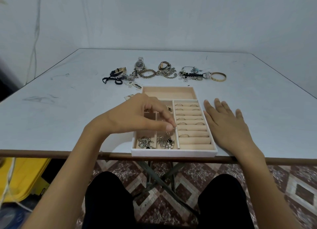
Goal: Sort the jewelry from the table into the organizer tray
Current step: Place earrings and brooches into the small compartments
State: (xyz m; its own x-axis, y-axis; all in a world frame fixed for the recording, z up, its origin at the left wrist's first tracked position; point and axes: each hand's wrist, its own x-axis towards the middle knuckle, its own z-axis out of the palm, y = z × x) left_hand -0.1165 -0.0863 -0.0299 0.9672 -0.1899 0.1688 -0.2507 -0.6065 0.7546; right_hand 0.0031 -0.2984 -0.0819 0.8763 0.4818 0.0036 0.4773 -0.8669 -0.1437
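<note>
1. Tray (173,153): sits at the near edge of the counter (68,108), about midway along it.
2. Left hand (137,115): held over the tray's left half. The fingers (164,116) are curled, and the thumb and forefinger are closed in a pinch on the top end of a brooch.
3. Brooch (165,140): feather-shaped with pearls. It lies in the near compartment just beside the ring rolls, directly under the pinching fingertips. Its upper end reaches the thumb tip.
4. Silver piece (144,142): lies in the tray's near-left corner compartment, apart from the fingers.
5. Rings (184,135): seated in the rolls of the tray's right section, to the right of the pinch.
6. Right hand (228,126): lies flat on the counter just beside the tray's right wall. Its fingers are straight and spread and hold nothing.
7. Unsorted jewelry lies in a row on the counter beyond the tray's far wall, well apart from both hands:
   - black strap (112,78)
   - two watches (139,64)
   - bead bracelet (147,73)
   - chains (167,74)
   - bangle (218,76)
</note>
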